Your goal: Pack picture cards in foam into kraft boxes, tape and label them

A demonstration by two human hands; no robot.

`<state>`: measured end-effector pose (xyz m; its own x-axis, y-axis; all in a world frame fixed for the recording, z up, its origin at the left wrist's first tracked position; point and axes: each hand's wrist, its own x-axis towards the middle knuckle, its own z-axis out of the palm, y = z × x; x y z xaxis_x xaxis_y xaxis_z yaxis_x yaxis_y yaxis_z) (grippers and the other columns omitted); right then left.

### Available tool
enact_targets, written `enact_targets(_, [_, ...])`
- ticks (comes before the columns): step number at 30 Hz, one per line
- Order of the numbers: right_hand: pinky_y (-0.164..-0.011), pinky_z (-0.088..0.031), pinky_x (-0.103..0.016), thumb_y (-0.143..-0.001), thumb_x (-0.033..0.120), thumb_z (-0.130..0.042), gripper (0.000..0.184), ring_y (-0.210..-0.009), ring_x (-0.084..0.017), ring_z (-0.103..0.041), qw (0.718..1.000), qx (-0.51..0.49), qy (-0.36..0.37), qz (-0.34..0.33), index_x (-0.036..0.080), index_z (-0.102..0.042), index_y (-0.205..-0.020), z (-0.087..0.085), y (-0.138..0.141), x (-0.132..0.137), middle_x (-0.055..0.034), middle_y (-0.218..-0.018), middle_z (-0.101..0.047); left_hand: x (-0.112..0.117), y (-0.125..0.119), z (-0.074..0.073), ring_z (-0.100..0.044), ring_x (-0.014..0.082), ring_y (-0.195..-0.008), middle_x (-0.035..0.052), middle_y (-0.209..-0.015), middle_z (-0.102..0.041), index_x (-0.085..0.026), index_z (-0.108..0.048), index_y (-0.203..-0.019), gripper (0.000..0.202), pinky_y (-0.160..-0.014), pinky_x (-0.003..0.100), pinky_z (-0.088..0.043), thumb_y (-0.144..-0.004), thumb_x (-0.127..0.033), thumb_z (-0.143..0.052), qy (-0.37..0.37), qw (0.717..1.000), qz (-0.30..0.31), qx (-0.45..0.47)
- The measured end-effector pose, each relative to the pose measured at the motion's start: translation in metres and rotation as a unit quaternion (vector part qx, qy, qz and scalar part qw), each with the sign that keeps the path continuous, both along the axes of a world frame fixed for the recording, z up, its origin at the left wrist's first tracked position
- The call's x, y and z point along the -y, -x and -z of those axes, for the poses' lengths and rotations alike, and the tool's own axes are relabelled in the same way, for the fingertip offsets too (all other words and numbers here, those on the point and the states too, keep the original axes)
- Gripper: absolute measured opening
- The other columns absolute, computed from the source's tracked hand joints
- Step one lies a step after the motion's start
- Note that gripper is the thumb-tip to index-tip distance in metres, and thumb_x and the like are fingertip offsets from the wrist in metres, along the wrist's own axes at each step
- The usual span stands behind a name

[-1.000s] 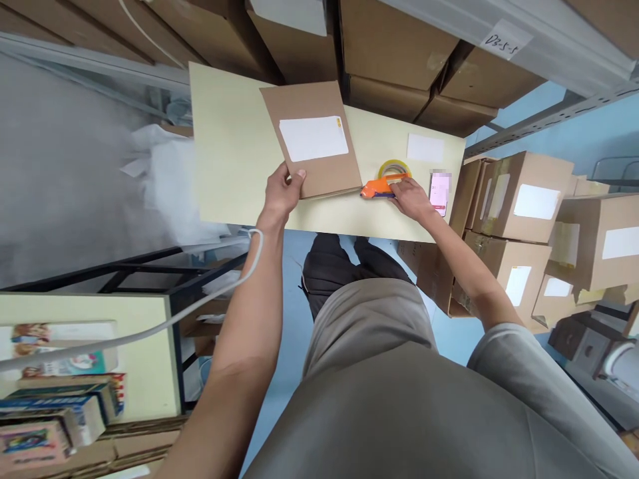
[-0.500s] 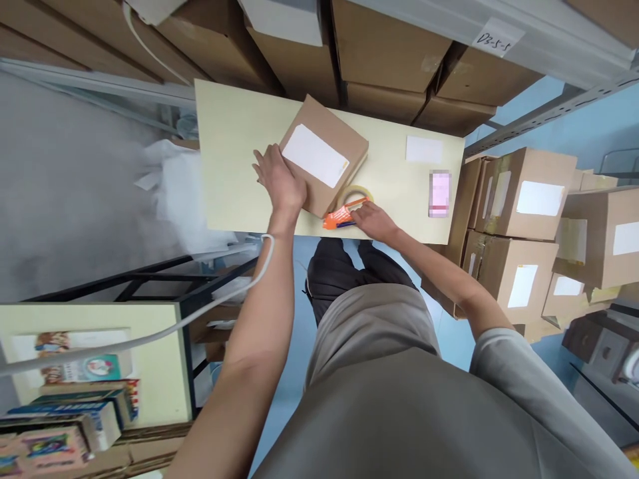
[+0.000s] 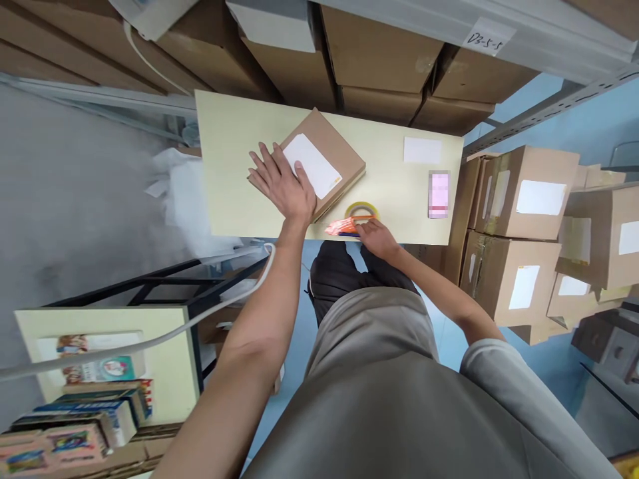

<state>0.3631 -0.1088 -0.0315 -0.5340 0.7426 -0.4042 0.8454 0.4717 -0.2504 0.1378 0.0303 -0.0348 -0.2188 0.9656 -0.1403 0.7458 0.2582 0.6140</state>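
Pale table (image 3: 224, 146) at centre is backed by cartons (image 3: 379, 46); a box (image 3: 345, 152) is pressed under the spread left hand (image 3: 284, 183), a tape dispenser (image 3: 342, 228) clasped by the right hand (image 3: 377, 238).

The left arm reaches forward, bare and almost straight, wrist level. The left hand (image 3: 284, 183) lies palm down with fingers spread, pressed flat on the box (image 3: 339, 150) over the left half of the table (image 3: 229, 133). The right arm, bare below a grey sleeve, bends at the elbow. The right hand (image 3: 378, 237) sits at the table's near edge, fingers curled around the orange tape dispenser (image 3: 341, 228).
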Motion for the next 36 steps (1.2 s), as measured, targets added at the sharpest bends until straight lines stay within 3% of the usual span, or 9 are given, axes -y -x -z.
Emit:
enact_targets(6, [-0.118,-0.053,-0.056,-0.116,0.025,-0.05,0.037,-0.115,-0.039,-0.073,0.992,0.055,-0.007,0.117,0.007,-0.072,-0.14,-0.008,-0.117,-0.009,-0.0254,-0.118,-0.084,0.0,-0.001,0.005,0.009,0.0283,-0.183,0.01,-0.196,-0.02,-0.024,-0.035,-0.184,0.077,-0.146,0.061,0.011,-0.117,-0.062,-0.037,-0.008,1.0,0.0,-0.016])
enact_targets(10, [-0.12,-0.048,-0.055,-0.116,0.03,-0.05,0.039,-0.122,-0.042,-0.07,0.992,0.05,-0.029,0.114,0.004,-0.069,-0.138,-0.002,-0.142,-0.056,-0.0279,-0.124,-0.082,-0.001,0.001,0.007,0.011,0.0275,-0.183,0.0097,-0.196,-0.019,-0.026,-0.033,-0.185,0.077,-0.146,0.062,0.01,-0.117,-0.061,-0.037,-0.018,1.0,0.003,-0.016])
enact_targets(17, [-0.123,-0.045,-0.06,-0.115,0.027,-0.049,0.04,-0.133,-0.043,-0.067,0.995,-0.005,-0.043,0.092,0.003,-0.065,-0.143,0.006,-0.123,-0.127,-0.0305,-0.135,-0.079,0.0,0.0,-0.001,0.012,0.0315,-0.182,0.0126,-0.196,-0.016,-0.025,-0.03,-0.186,0.08,-0.145,0.07,0.008,-0.115,-0.06,-0.042,-0.007,0.997,0.042,0.069])
enact_targets(20, [-0.126,-0.044,-0.061,-0.114,0.025,-0.051,0.04,-0.134,-0.042,-0.068,0.998,-0.007,-0.032,0.058,0.002,-0.064,-0.144,0.002,-0.122,-0.131,-0.0297,-0.136,-0.079,-0.005,0.012,-0.005,0.012,0.0295,-0.182,0.0107,-0.195,-0.022,-0.026,-0.035,-0.184,0.078,-0.146,0.065,0.013,-0.115,-0.062,-0.041,-0.03,0.997,0.055,0.04])
enact_targets(23, [-0.128,-0.044,-0.06,-0.112,0.015,-0.048,0.04,-0.134,-0.04,-0.07,1.0,-0.012,-0.015,0.013,0.003,-0.065,-0.146,-0.001,-0.113,-0.122,-0.0278,-0.135,-0.08,-0.018,0.035,-0.012,0.006,0.0321,-0.184,0.007,-0.194,-0.025,-0.025,-0.047,-0.178,0.08,-0.147,0.059,0.016,-0.111,-0.07,-0.045,-0.012,0.993,0.114,0.037])
enact_targets(26, [-0.129,-0.045,-0.054,-0.112,0.009,-0.041,0.047,-0.135,-0.035,-0.071,0.999,-0.002,0.007,-0.033,0.004,-0.065,-0.151,-0.004,-0.083,-0.105,-0.0246,-0.137,-0.081,-0.033,0.045,-0.018,0.006,0.0385,-0.183,0.0066,-0.195,-0.024,-0.014,-0.051,-0.174,0.093,-0.146,0.06,0.018,-0.108,-0.079,-0.044,0.002,0.988,0.15,0.038])
enact_targets(30, [-0.133,-0.041,-0.043,-0.114,0.009,-0.038,0.051,-0.135,-0.029,-0.073,0.996,0.003,0.038,-0.084,0.005,-0.062,-0.16,-0.01,-0.018,-0.078,-0.0205,-0.142,-0.082,-0.033,0.01,-0.012,0.011,0.0404,-0.182,0.0195,-0.195,-0.013,-0.003,-0.046,-0.174,0.109,-0.147,0.063,0.013,-0.104,-0.086,-0.049,0.015,0.991,0.136,0.014])
enact_targets(32, [-0.135,-0.04,-0.041,-0.113,0.008,-0.038,0.055,-0.133,-0.027,-0.075,0.995,0.002,0.045,-0.093,0.005,-0.059,-0.164,-0.014,0.015,-0.064,-0.0188,-0.142,-0.083,-0.023,-0.016,-0.006,0.029,0.034,-0.178,0.0163,-0.195,-0.017,-0.007,-0.056,-0.168,0.099,-0.147,0.061,0.012,-0.104,-0.084,-0.054,0.009,0.992,0.125,0.028])
enact_targets(36, [-0.135,-0.044,-0.046,-0.111,0.01,-0.031,0.059,-0.135,-0.03,-0.075,0.998,-0.002,0.033,-0.051,0.012,-0.068,-0.156,-0.017,0.061,-0.042,-0.0168,-0.144,-0.082,-0.002,-0.048,0.001,0.055,0.0247,-0.16,0.0185,-0.192,-0.026,0.003,-0.065,-0.153,0.076,-0.142,0.062,0.011,-0.119,-0.059,-0.04,0.017,0.993,0.113,0.013])
